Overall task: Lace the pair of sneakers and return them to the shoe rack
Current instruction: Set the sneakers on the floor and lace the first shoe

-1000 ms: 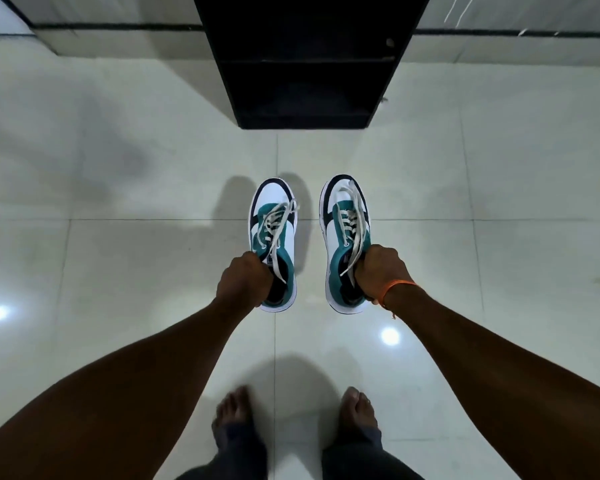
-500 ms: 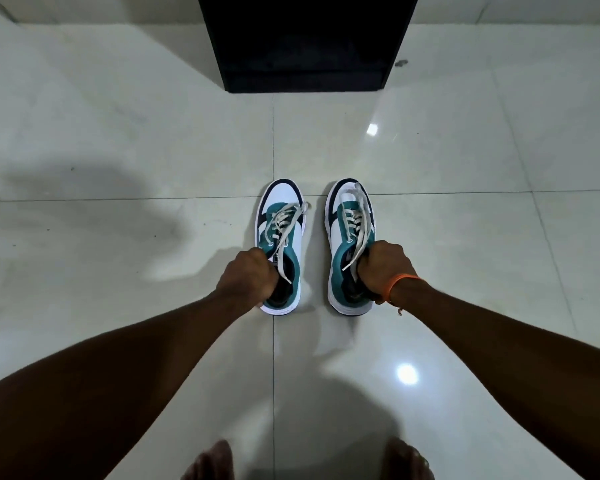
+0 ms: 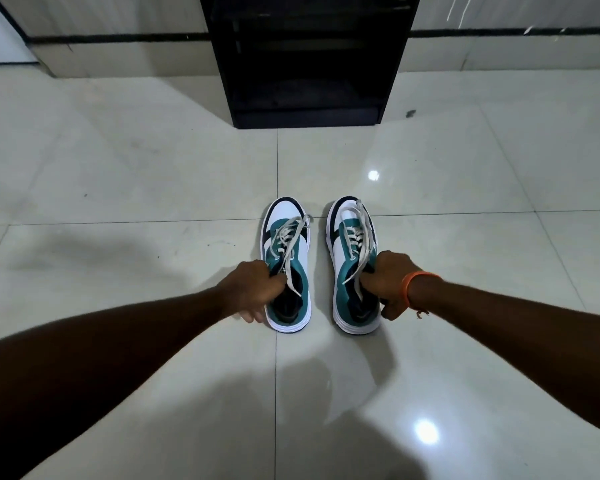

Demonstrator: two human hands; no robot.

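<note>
Sneakers side by side on the pale tiled floor (image 3: 118,168), toes toward the black shoe rack (image 3: 309,64), which stands near but apart from them. Our left hand (image 3: 253,289) is clenched on the collar of the left sneaker (image 3: 286,265); our right hand (image 3: 390,278), with an orange wristband (image 3: 418,282), grips the collar of the right sneaker (image 3: 352,268). Laces (image 3: 286,237) are threaded through the eyelets, but the ends lie loose over the tongues, seemingly untied. To carry well, we judge: lift both level, keep the trailing lace ends clear of the rack's edge, and slide the pair toe-first onto the lowest shelf, which looks dark and empty as far as we can tell. Against half a second ago, more of the rack shows, its shelves now in view, and our bare feet have dropped out of frame; the grips and the shoes' placement read much the same.
</note>
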